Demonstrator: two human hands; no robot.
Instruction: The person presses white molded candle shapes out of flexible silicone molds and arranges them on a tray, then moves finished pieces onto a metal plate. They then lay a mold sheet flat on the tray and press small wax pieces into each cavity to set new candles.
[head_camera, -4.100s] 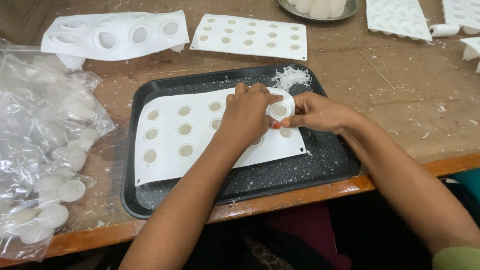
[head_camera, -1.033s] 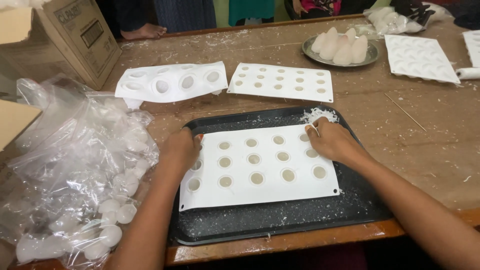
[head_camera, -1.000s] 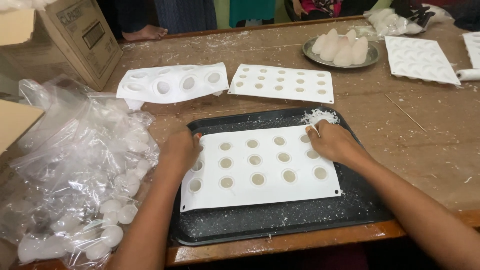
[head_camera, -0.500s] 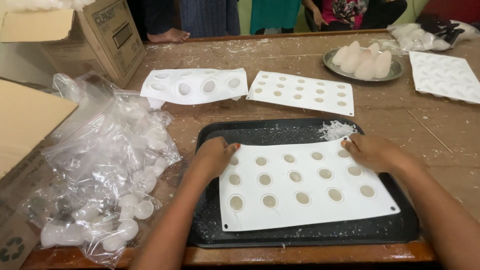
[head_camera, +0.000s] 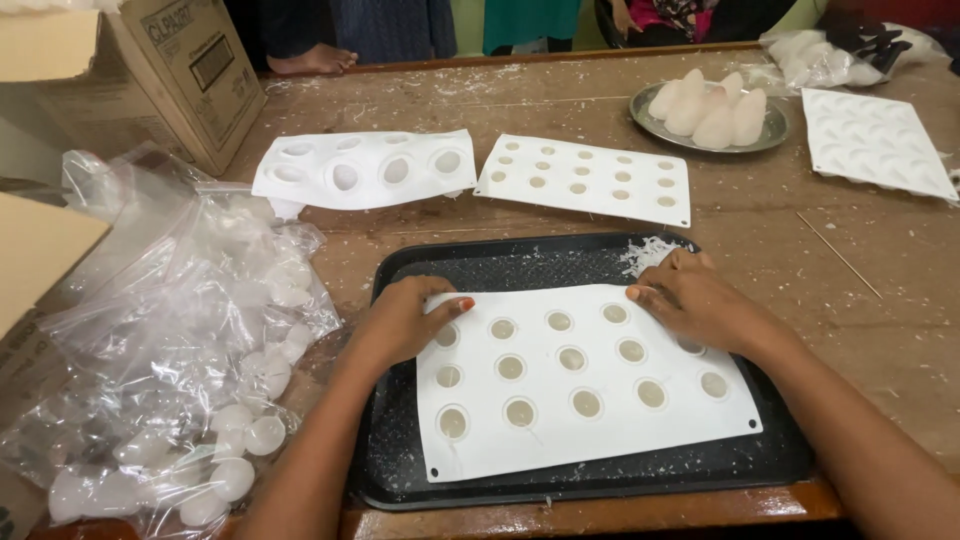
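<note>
A white silicone mould sheet (head_camera: 575, 385) with rows of round filled cavities lies on a black tray (head_camera: 540, 265). My left hand (head_camera: 405, 320) pinches the sheet's far left corner, which curls up under the fingers. My right hand (head_camera: 695, 300) rests on the sheet's far right corner, fingers spread and pressing on it. A small heap of white shavings (head_camera: 645, 255) sits on the tray just beyond my right hand.
A clear plastic bag of white round pieces (head_camera: 190, 390) lies left of the tray. Beyond the tray are two more white moulds (head_camera: 365, 168) (head_camera: 585, 180), a metal plate of white cones (head_camera: 710, 110), another mould (head_camera: 875, 140), a thin stick (head_camera: 838, 255) and a cardboard box (head_camera: 180, 70).
The view has shifted, so the tray sits lower and further right. My left hand has moved onto the sheet's far left corner and lifted it; my right hand stays on the far right corner.
</note>
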